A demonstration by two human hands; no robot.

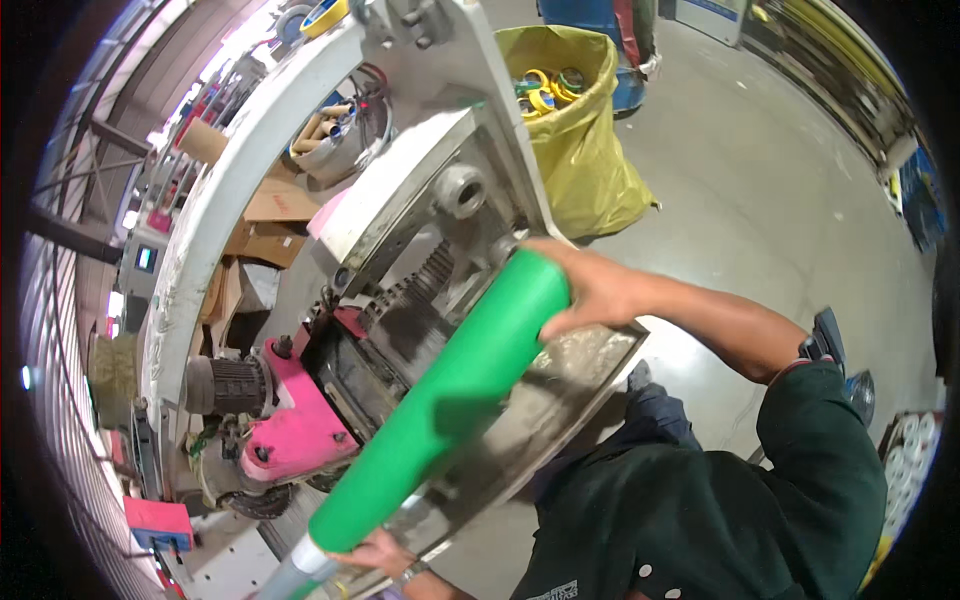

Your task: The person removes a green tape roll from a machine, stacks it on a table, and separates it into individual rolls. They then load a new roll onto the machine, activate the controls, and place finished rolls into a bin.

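Note:
A long green roll (440, 400) lies slanted across the machine in front of me, its upper end toward the far right. My right hand (590, 290) is closed around that upper end, thumb along the near side. At the lower left end, my left hand (375, 552) grips the roll from beneath, its fingers partly hidden. A grey-white shaft (300, 562) sticks out of the roll there. Under and behind the roll stands the machine's worn metal frame (575, 385), with a round metal socket (460, 190) close to the upper end.
A pink housing (300, 425) with a grey motor (228, 385) sits left of the roll. Beyond the machine stands a yellow bag (590, 160) of tape rolls. Cardboard boxes (275, 225) and a tub of tubes (335, 150) lie behind the white side frame (210, 230).

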